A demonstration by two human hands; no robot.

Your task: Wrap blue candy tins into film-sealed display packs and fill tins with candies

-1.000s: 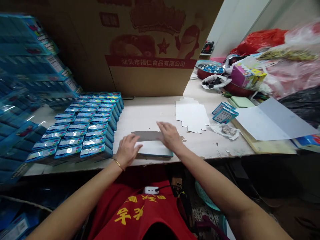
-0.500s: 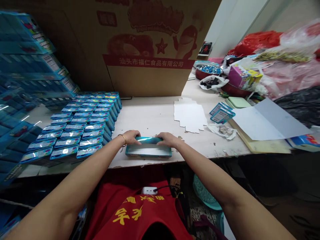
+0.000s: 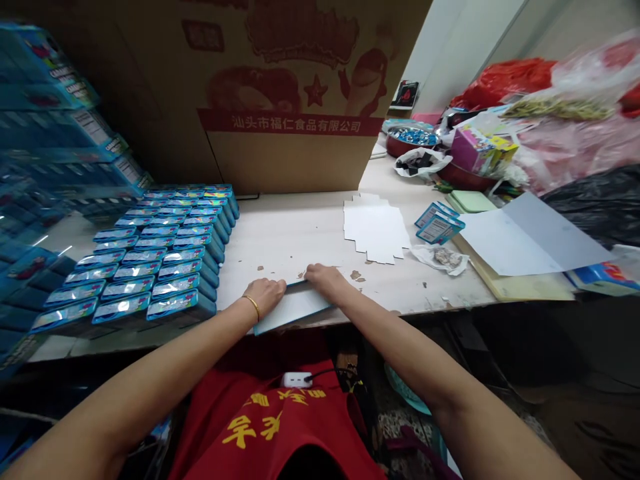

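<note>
A shallow blue cardboard box (image 3: 294, 310), white on the face turned up, lies slanted at the table's front edge. My left hand (image 3: 267, 295) is closed on its far left corner, a gold bracelet at the wrist. Curled over the far edge, toward the right end, are the fingers of my right hand (image 3: 325, 280). Both hands partly cover the box, and its underside is hidden. To the left stand rows of blue packages (image 3: 133, 270) with shiny tops. Beyond my right hand, a white cut-out cardboard sheet (image 3: 376, 228) lies flat.
A large brown carton (image 3: 285, 157) stands at the back. Stacked blue packs (image 3: 60, 133) rise at far left. On the right are small blue boxes (image 3: 439, 223), a crumpled wrapper (image 3: 443, 259), a folded white sheet (image 3: 530, 233) and a red bowl (image 3: 410, 141).
The box has turned from level to slanted, its left end nearer me. Its walls and window strip no longer show as before; a white face is up. My left hand has moved slightly nearer me.
</note>
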